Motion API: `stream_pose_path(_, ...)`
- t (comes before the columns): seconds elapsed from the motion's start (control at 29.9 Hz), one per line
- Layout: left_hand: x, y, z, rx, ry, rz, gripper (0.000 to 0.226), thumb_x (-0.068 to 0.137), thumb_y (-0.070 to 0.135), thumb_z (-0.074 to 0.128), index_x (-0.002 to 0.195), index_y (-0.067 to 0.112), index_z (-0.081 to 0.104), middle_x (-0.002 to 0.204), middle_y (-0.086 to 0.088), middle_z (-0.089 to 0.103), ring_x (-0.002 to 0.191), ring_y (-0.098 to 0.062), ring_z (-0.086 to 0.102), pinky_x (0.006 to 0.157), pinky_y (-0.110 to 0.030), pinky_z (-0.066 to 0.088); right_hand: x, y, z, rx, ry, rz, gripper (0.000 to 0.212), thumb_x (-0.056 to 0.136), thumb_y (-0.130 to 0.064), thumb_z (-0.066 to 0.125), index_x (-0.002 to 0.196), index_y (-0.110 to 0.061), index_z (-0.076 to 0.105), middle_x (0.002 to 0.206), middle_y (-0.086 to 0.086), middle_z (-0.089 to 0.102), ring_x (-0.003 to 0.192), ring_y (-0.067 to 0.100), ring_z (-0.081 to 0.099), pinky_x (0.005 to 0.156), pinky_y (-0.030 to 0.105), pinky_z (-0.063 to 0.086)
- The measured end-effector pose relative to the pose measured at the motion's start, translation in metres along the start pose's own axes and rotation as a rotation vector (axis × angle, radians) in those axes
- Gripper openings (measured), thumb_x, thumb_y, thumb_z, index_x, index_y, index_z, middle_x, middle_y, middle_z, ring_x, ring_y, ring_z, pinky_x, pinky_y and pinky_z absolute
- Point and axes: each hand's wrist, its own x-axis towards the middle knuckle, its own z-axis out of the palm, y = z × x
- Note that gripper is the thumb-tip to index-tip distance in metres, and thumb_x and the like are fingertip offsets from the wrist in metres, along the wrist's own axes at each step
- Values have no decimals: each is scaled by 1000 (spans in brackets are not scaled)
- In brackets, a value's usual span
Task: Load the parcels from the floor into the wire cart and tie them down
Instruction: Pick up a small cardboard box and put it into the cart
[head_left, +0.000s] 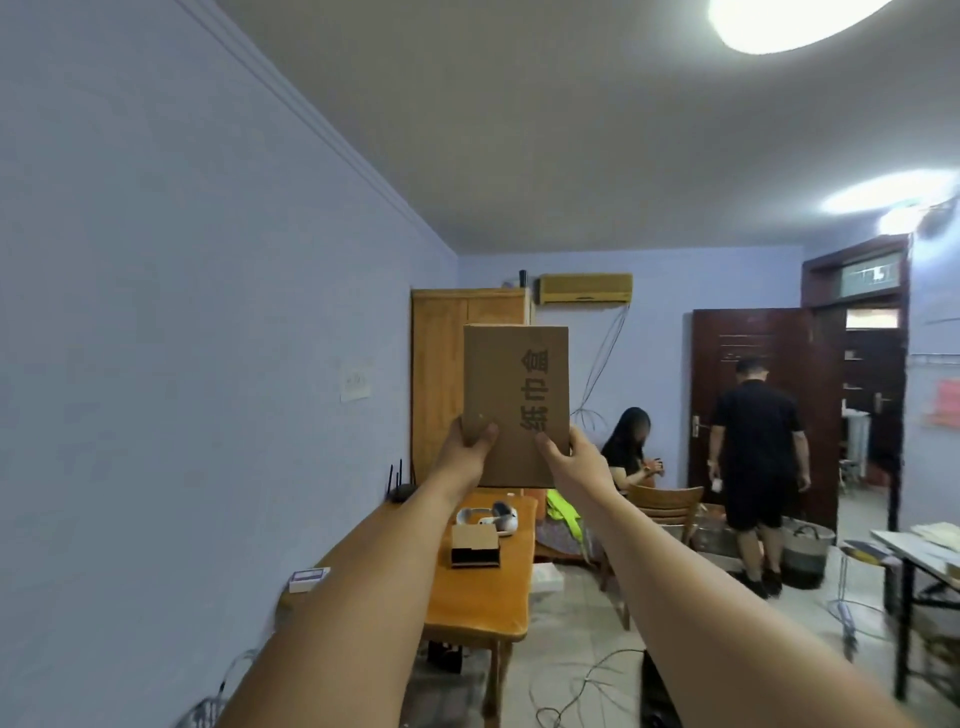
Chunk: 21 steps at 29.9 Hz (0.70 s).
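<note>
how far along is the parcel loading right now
Done: nothing visibly loaded or tied. In hand: the left hand and right hand hold one brown cardboard box with printed characters up at arm's length. Left: loading it and tying down; the wire cart is barely visible, if at all.

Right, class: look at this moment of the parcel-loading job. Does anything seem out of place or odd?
The cardboard box is held up at arm's length by the left hand and right hand, its printed lettering turned sideways. Loose cables trail across the floor beside the wooden table.
</note>
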Motion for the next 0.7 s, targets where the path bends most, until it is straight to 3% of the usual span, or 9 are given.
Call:
stream_pose_path(0.07, 27, -15, 10, 4, -15, -17, 55, 105, 46, 52, 153, 25, 38, 137, 3, 56, 116, -16, 51, 97, -35, 46, 24, 21, 7, 11, 4, 20, 44, 106, -40, 52, 146, -20, 49, 132, 0, 63, 111, 14, 55, 69, 17, 43)
stream_pose_path(0.1, 41, -23, 13, 8, -20, -25, 54, 105, 46, 52, 153, 26, 38, 136, 3, 55, 118, -17, 52, 97, -35, 45, 36, 30, 13, 23, 2, 27, 45, 106, -41, 52, 146, -20, 48, 133, 1, 63, 114, 15, 56, 73, 18, 46)
stream_pose_path(0.17, 69, -40, 15, 18, -16, -26, 54, 105, 47, 51, 153, 27, 37, 134, 4, 54, 122, -18, 51, 97, -34, 44, 65, 45, 29, 27, 3, 32, 48, 105, -43, 53, 147, -21, 48, 134, 0, 63, 122, 20, 58, 88, 27, 51)
stream_pose_path(0.27, 118, -69, 10, 62, 2, -25, 58, 104, 50, 50, 155, 25, 36, 146, 2, 52, 137, -25, 49, 102, -35, 44, 110, 65, 62, 40, -12, 26, 55, 101, -52, 55, 147, -22, 49, 135, -1, 63, 124, 21, 59, 99, 38, 54)
stream_pose_path(0.37, 167, -94, -7, 112, 28, -49, 70, 100, 59, 51, 157, 23, 34, 157, 0, 46, 146, -29, 43, 117, -47, 40, 166, 90, 102, 24, -34, 30, 78, 86, -76, 53, 146, -27, 50, 132, -1, 65, 122, 21, 61, 100, 47, 56)
stream_pose_path(0.43, 203, -114, -26, 151, 73, -80, 88, 90, 74, 50, 160, 24, 31, 161, -1, 42, 148, -31, 40, 118, -53, 39, 191, 86, 133, 21, -72, 37, 68, 92, -69, 55, 144, -25, 52, 129, -3, 66, 118, 18, 61, 98, 40, 55)
stream_pose_path(0.5, 229, -132, -49, 191, 117, -97, 100, 79, 86, 47, 158, 27, 33, 159, -1, 45, 145, -31, 44, 115, -54, 44, 206, 77, 156, 32, -89, 22, 49, 101, -51, 56, 141, -23, 52, 125, -4, 65, 109, 14, 58, 85, 27, 52)
stream_pose_path(0.6, 247, -151, -97, 183, 215, -117, 72, 94, 70, 51, 151, 28, 40, 147, 1, 55, 128, -25, 56, 101, -39, 54, 234, 73, 220, 35, -189, 0, 44, 104, -47, 54, 140, -21, 53, 122, -4, 65, 104, 15, 58, 71, 23, 47)
stream_pose_path(0.7, 257, -173, -156, 194, 326, -142, 50, 105, 52, 50, 148, 29, 41, 132, 4, 56, 111, -18, 55, 85, -28, 49, 244, 59, 293, 129, -313, -11, 44, 104, -45, 54, 141, -21, 52, 118, -2, 64, 101, 15, 61, 69, 21, 50)
